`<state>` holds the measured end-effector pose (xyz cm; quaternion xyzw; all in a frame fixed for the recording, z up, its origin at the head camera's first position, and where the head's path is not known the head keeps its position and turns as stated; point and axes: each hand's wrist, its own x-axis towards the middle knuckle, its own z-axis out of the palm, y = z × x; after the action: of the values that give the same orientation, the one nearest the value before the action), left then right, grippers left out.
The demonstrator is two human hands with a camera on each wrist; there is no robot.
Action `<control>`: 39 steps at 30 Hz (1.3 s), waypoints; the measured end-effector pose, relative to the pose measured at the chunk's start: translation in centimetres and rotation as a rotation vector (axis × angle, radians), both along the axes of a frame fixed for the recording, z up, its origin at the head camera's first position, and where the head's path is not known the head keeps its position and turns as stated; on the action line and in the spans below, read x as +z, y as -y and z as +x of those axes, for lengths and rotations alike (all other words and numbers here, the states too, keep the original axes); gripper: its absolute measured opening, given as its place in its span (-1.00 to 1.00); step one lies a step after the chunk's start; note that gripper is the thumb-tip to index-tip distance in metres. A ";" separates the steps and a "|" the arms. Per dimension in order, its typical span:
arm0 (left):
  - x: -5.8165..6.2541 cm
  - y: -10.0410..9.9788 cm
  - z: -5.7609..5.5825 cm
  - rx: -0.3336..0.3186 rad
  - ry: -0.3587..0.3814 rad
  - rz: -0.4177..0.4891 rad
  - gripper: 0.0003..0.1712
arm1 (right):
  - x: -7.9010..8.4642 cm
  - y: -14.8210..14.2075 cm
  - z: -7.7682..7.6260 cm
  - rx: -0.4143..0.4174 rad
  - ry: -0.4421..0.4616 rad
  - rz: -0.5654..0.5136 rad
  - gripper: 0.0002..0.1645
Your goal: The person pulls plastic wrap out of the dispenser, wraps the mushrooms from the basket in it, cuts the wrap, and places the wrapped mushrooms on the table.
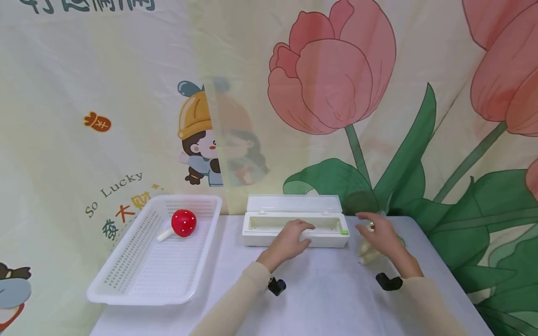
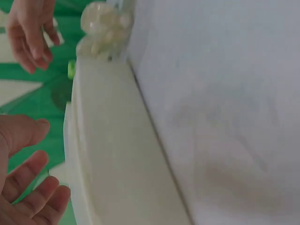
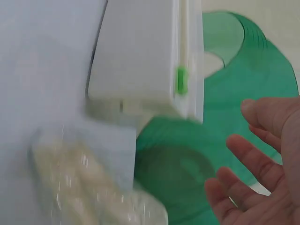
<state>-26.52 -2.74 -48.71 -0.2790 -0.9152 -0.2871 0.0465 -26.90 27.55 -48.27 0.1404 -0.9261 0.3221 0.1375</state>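
A long white box [image 1: 328,241], which looks like a cling film dispenser, stands at the back of the table with its lid [image 1: 294,204] raised. On its right end is a green slider [image 1: 344,232]. My left hand [image 1: 287,242] hovers over the front of the box, fingers loosely bent and apart from it in the left wrist view. To the right, my right hand [image 1: 383,237] is held above a clear plastic bag [image 3: 84,183] with pale pieces in it. Its fingers are spread and grip nothing. The hand partly hides the bag in the head view.
A white perforated basket [image 1: 147,298] stands on the left, holding a red ball-shaped thing with white dots and a white handle [image 1: 183,223]. A white cloth covers the table [image 1: 323,298]. Behind it hangs a printed curtain [image 1: 252,56] with tulips.
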 end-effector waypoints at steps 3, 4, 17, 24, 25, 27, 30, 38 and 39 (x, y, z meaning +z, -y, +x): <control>0.9 2.1 -1.3 0.034 -0.021 -0.008 -0.58 | -0.3 1.6 -0.6 0.027 0.045 0.006 -0.52; 1.1 2.7 -1.8 0.044 -0.028 -0.008 -0.58 | -0.5 2.1 -0.8 0.035 0.064 0.009 -0.52; 1.8 9.1 -5.3 0.112 0.030 -0.041 -0.61 | -2.4 5.3 -1.8 0.114 0.042 0.014 -0.56; 0.7 10.6 -5.8 0.119 0.128 -0.149 -0.69 | -2.5 5.3 -1.8 0.085 0.105 0.023 -0.57; 0.6 10.6 -5.8 0.120 0.136 -0.155 -0.70 | -2.5 5.2 -1.8 0.079 0.114 0.021 -0.57; 0.4 10.5 -5.9 0.112 0.137 -0.158 -0.72 | -2.5 5.0 -1.8 0.079 0.108 0.027 -0.58; 0.2 10.1 -6.0 0.096 0.141 -0.143 -0.75 | -2.5 5.0 -1.7 0.080 0.087 0.027 -0.60; -0.1 9.2 -6.4 0.052 0.122 -0.182 -0.77 | -2.8 5.4 -1.5 0.082 0.082 0.005 -0.62; -0.1 9.1 -6.4 0.044 0.115 -0.191 -0.78 | -2.8 5.4 -1.5 0.080 0.089 0.002 -0.62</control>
<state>-32.95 -11.86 -48.82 -0.2450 -0.9455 -0.2130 -0.0268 -28.41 22.11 -51.05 0.1630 -0.9252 0.3324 0.0831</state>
